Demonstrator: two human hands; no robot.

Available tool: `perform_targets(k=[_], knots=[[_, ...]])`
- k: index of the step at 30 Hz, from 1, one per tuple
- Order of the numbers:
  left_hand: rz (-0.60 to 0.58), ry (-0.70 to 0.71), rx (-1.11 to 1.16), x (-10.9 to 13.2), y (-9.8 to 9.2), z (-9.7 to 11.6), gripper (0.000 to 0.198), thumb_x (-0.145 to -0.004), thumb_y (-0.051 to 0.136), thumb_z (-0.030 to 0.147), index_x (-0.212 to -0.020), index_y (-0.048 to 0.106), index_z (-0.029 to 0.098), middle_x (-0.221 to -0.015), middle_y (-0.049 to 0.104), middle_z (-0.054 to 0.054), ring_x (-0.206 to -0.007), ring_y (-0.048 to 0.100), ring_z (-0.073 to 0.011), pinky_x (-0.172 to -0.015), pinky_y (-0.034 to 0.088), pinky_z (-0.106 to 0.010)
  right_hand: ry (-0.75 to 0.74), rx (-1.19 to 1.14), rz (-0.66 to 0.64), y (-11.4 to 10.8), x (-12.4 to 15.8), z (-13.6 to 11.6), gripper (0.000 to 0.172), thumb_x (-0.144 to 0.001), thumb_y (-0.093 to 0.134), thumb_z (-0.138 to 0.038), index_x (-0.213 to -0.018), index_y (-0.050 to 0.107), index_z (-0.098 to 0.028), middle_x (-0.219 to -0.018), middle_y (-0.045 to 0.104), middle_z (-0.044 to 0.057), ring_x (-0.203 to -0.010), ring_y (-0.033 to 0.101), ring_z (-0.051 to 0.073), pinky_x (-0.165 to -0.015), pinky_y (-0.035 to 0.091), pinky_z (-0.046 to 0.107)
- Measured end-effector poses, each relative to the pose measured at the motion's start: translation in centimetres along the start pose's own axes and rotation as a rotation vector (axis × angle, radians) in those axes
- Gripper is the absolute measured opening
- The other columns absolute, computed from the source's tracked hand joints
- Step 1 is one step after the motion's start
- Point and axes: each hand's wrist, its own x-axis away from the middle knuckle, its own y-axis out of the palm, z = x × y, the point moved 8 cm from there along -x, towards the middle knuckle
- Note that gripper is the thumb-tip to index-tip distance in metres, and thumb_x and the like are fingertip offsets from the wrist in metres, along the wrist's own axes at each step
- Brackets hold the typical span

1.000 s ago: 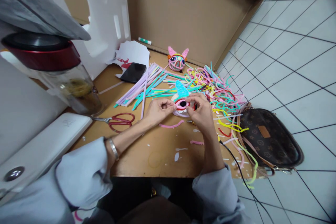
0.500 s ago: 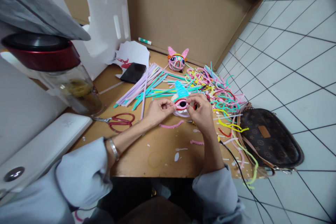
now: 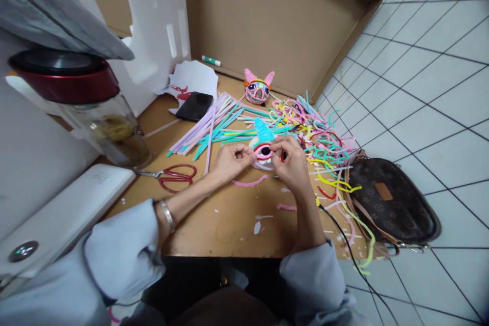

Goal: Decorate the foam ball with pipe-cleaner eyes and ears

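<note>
A white craft head [image 3: 253,142] with a blue pipe-cleaner ear [image 3: 263,130] rests on the table between my hands. Its one plainly visible eye [image 3: 265,151] is black, ringed in pink and red. My left hand [image 3: 237,159] pinches at the eye's left edge, thumb and forefinger closed. At the eye's right edge, the fingers of my right hand [image 3: 290,158] are also closed and cover part of the head. A thin pink strip around the eye seems to run between both fingertips. Below lies a loose pink pipe cleaner [image 3: 250,182].
Red-handled scissors [image 3: 178,178] lie left of my hands. Behind are bundled pipe cleaners [image 3: 206,130], a tangled pile [image 3: 324,137], a phone [image 3: 194,106] and a finished pink-eared head [image 3: 257,90]. A glass jug [image 3: 114,127] stands left; a brown bag [image 3: 393,198] and black cable [image 3: 344,234] are right.
Both hands stay at the eye, with only a very slight shift of the right fingers. The view has moved a little; nothing else visibly differs.
</note>
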Motion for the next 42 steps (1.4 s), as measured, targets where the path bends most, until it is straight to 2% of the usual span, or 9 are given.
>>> perform_targets(k=[7, 14, 18, 21, 24, 29, 34, 42], knots=[[0.002, -0.007, -0.011, 0.0, 0.0, 0.0, 0.025, -0.065, 0.075, 0.040, -0.066, 0.070, 0.016, -0.054, 0.055, 0.003, -0.053, 0.037, -0.0098, -0.053, 0.028, -0.025, 0.003, -0.040, 0.020, -0.3, -0.2, 0.0, 0.014, -0.086, 0.055, -0.018, -0.081, 0.067, -0.022, -0.095, 0.070, 0.007, -0.096, 0.066, 0.022, -0.089, 0.052, 0.038], [-0.005, -0.021, -0.027, 0.0, 0.2, -0.2, 0.024, -0.068, 0.075, 0.039, -0.067, 0.069, 0.016, -0.055, 0.053, 0.003, -0.053, 0.038, -0.0106, -0.053, 0.029, -0.025, 0.037, -0.037, 0.056, -0.3, -0.2, 0.3, 0.005, -0.082, 0.060, -0.022, -0.078, 0.063, -0.023, -0.091, 0.069, 0.007, -0.092, 0.064, 0.023, -0.086, 0.052, 0.038], [0.072, 0.050, -0.049, 0.0, -0.5, 0.4, 0.022, -0.065, 0.078, 0.034, -0.075, 0.067, 0.018, -0.075, 0.062, -0.001, -0.069, 0.050, -0.0150, -0.065, 0.039, -0.028, 0.068, -0.053, 0.076, -0.2, -0.1, 0.7, 0.005, -0.080, 0.060, -0.022, -0.084, 0.061, -0.023, -0.089, 0.068, 0.005, -0.087, 0.063, 0.022, -0.082, 0.050, 0.037], [0.125, 0.067, -0.058, 0.0, -1.0, 0.5, 0.031, -0.062, 0.081, 0.032, -0.084, 0.063, 0.020, -0.097, 0.065, -0.004, -0.089, 0.057, -0.0200, -0.080, 0.045, -0.032, 0.089, -0.076, 0.085, -0.2, -0.1, 1.1, 0.007, -0.078, 0.061, -0.024, -0.086, 0.060, -0.022, -0.088, 0.066, 0.004, -0.085, 0.062, 0.022, -0.081, 0.049, 0.037], [0.081, 0.022, -0.017, -0.2, -0.5, -0.2, 0.037, -0.063, 0.080, 0.033, -0.091, 0.059, 0.021, -0.103, 0.067, -0.004, -0.097, 0.059, -0.0219, -0.085, 0.047, -0.034, 0.109, -0.098, 0.083, -0.1, 0.0, 1.5, 0.008, -0.077, 0.062, -0.024, -0.085, 0.060, -0.022, -0.087, 0.064, 0.003, -0.083, 0.062, 0.021, -0.082, 0.049, 0.036], [0.020, 0.000, 0.052, -0.4, 0.2, -0.8, 0.040, -0.064, 0.079, 0.037, -0.093, 0.057, 0.020, -0.100, 0.066, -0.005, -0.090, 0.060, -0.0195, -0.081, 0.048, -0.033, 0.103, -0.109, 0.072, 0.1, -0.1, 1.7, 0.006, -0.078, 0.062, -0.024, -0.084, 0.059, -0.023, -0.088, 0.064, 0.004, -0.085, 0.062, 0.022, -0.082, 0.049, 0.036], [0.010, -0.029, 0.111, -0.4, 0.3, -0.9, 0.047, -0.060, 0.082, 0.042, -0.093, 0.057, 0.019, -0.099, 0.066, -0.005, -0.090, 0.061, -0.0196, -0.082, 0.050, -0.034, 0.074, -0.080, 0.075, 0.0, -0.3, 1.3, 0.003, -0.077, 0.062, -0.022, -0.079, 0.060, -0.023, -0.084, 0.064, 0.003, -0.083, 0.060, 0.022, -0.079, 0.047, 0.036], [-0.056, -0.074, 0.184, -0.2, 0.5, -0.6, 0.060, -0.055, 0.086, 0.043, -0.100, 0.053, 0.020, -0.101, 0.066, -0.005, -0.092, 0.063, -0.0210, -0.080, 0.052, -0.035, 0.123, -0.184, 0.079, 0.2, -0.2, 2.1, 0.008, -0.075, 0.064, -0.020, -0.082, 0.061, -0.023, -0.087, 0.064, 0.003, -0.083, 0.060, 0.021, -0.082, 0.050, 0.037]])
